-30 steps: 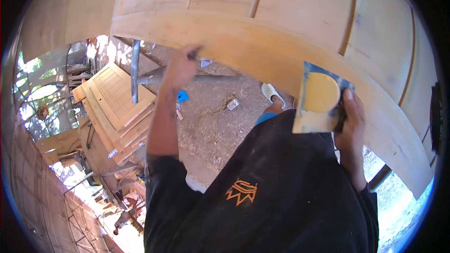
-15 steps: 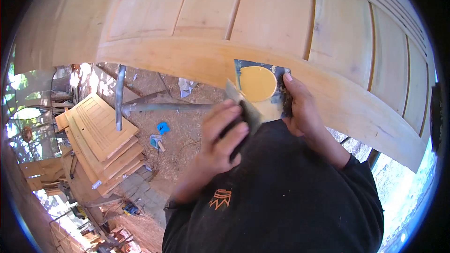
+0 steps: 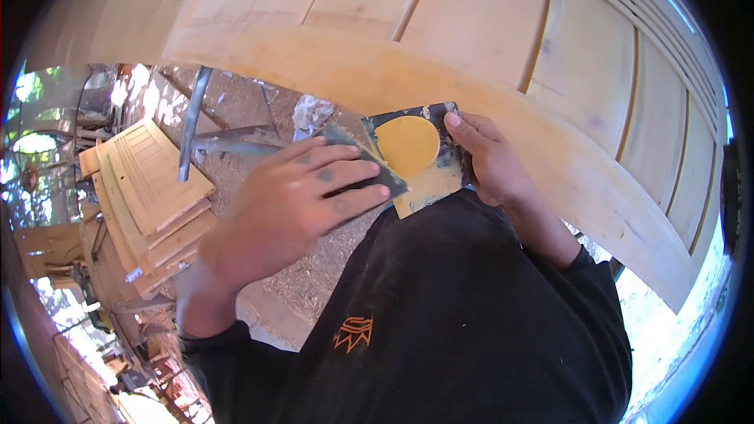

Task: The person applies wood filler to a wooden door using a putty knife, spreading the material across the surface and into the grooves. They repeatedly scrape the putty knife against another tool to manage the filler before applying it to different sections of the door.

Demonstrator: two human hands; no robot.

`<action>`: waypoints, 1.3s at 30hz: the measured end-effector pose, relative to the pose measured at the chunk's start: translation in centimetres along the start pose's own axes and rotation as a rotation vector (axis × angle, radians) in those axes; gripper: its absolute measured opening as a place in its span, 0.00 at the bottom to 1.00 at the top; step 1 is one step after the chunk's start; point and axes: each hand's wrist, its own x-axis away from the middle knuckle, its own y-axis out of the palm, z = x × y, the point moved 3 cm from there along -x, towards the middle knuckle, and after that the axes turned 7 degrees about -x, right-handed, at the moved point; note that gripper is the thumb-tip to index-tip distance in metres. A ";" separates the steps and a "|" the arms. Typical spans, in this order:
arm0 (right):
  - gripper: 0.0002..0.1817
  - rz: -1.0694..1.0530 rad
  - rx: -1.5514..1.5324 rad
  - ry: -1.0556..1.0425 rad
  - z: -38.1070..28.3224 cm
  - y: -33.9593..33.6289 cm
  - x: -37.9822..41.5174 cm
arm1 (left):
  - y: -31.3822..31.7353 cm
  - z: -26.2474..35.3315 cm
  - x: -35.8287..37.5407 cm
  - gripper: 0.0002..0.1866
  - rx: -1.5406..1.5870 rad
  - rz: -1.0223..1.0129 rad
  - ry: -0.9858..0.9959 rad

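My left hand (image 3: 302, 196) is closed on a dark flat spreader (image 3: 385, 178), with its fingers laid over the top face. The spreader's edge is at the left side of a small dark board (image 3: 437, 182). On that board lies a smooth round patch of yellow paste (image 3: 407, 145), with paler smears below it. My right hand (image 3: 491, 157) grips the board by its right side, thumb on top and the other fingers mostly hidden underneath. Both hands are in front of my dark shirt, beside the near edge of a large panelled wooden door (image 3: 471, 78).
Stacked wooden panels (image 3: 149, 188) lie at the left. A metal support bar (image 3: 194, 122) stands beneath the door's left part. Crumpled white material (image 3: 312, 112) rests on the debris-covered ground. Tools and wood scraps show at the lower left.
My left hand has turned flatter and its forearm has swung out to the left. The spreader lies lower across the board's left side. The board has shifted slightly left in view.
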 end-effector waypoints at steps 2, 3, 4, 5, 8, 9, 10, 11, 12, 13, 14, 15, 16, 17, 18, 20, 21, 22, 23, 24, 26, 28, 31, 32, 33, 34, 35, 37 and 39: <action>0.20 0.002 0.052 -0.020 0.2 0.7 -0.2 | -0.8 0.6 -1.2 0.20 -0.064 -0.056 0.053; 0.20 0.009 0.073 -0.035 0.3 1.0 -0.3 | -0.8 0.4 -1.5 0.20 -0.076 -0.089 0.054; 0.20 0.009 0.136 -0.052 0.3 1.2 -0.6 | -0.8 -0.1 -1.9 0.20 -0.087 -0.124 0.066; 0.20 0.012 0.204 -0.069 0.2 1.4 -0.8 | -0.7 -0.4 -2.3 0.20 -0.096 -0.154 0.079; 0.19 0.052 0.215 -0.022 0.5 1.8 -1.8 | -0.6 -2.3 -2.7 0.19 -0.057 -0.237 0.057; 0.19 0.067 0.190 0.005 0.5 2.1 -2.3 | -0.4 -3.1 -2.6 0.19 -0.047 -0.232 0.083; 0.19 0.083 0.145 0.021 0.9 2.2 -3.0 | -0.1 -4.0 -2.4 0.19 -0.038 -0.224 0.108; 0.19 0.100 0.100 0.037 1.6 2.3 -3.8 | 0.1 -5.0 -2.2 0.19 -0.026 -0.217 0.135; 0.19 0.119 0.056 0.054 2.0 2.5 -4.5 | 0.2 -6.0 -2.2 0.19 -0.008 -0.229 0.144; 0.19 0.152 0.041 0.028 2.1 2.4 -4.7 | 0.5 -6.5 -2.3 0.19 0.011 -0.242 0.153; 0.19 0.186 0.030 0.003 2.0 2.8 -5.3 | 0.7 -7.6 -2.2 0.19 0.032 -0.253 0.162; 0.19 0.221 0.023 -0.021 1.9 3.4 -6.4 | 1.1 -9.3 -1.8 0.19 0.004 -0.344 0.146; 0.19 0.239 0.003 -0.052 1.7 3.8 -7.5 | 1.6 -11.2 -1.4 0.20 -0.023 -0.432 0.128; 0.19 0.257 -0.013 -0.084 1.4 4.2 -8.9 | 2.1 -13.6 -0.8 0.21 -0.051 -0.517 0.110; 0.19 0.272 -0.026 -0.118 1.1 4.6 -10.6 | 2.5 -16.5 -0.4 0.22 0.093 -0.476 0.085; 0.20 0.307 0.102 -0.174 0.8 4.9 -13.9 | 3.5 -23.4 1.1 0.23 0.379 -0.401 0.034; 0.20 0.322 0.161 -0.211 0.7 5.2 -15.8 | 3.7 -27.1 2.0 0.23 0.584 -0.316 -0.081; 0.20 0.360 0.192 -0.232 0.7 6.1 -17.6 | 4.1 -31.0 3.1 0.23 0.783 -0.225 -0.194; 0.20 0.420 0.188 -0.231 1.2 6.8 -19.3 | 4.5 -35.2 4.7 0.23 0.986 -0.137 -0.315; 0.19 0.480 0.180 -0.227 1.7 7.7 -21.2 | 5.2 -39.4 6.4 0.24 1.123 -0.119 -0.386; 0.19 0.562 0.106 -0.241 2.6 10.0 -25.5 | 6.7 -46.7 9.2 0.25 1.435 0.071 -0.369; 0.18 0.577 0.026 -0.224 4.5 12.6 -29.2 | 7.3 -52.9 13.0 0.27 1.603 0.239 -0.440; 0.18 0.583 0.087 -0.257 5.7 17.9 -34.3 | 5.2 -62.5 18.7 0.28 1.598 0.430 -0.455; 0.18 0.570 0.125 -0.285 5.6 19.6 -35.8 | 4.3 -66.2 21.2 0.27 1.435 0.429 -0.572; 0.18 0.571 0.159 -0.314 5.5 20.8 -36.9 | 2.7 -69.4 23.4 0.27 1.241 0.483 -0.660; 0.18 0.565 0.159 -0.308 5.9 20.5 -37.1 | 1.3 -71.7 25.2 0.28 1.057 0.512 -0.740; 0.18 0.569 0.161 -0.300 5.9 20.3 -37.6 | 0.3 -74.5 26.9 0.28 0.880 0.528 -0.815; 0.18 0.546 0.170 -0.298 6.1 20.9 -38.8 | 0.9 -82.2 30.8 0.28 0.742 0.452 -0.888; 0.19 0.575 0.182 -0.317 6.2 21.5 -40.2 | 1.2 -87.1 32.2 0.27 0.596 0.407 -0.952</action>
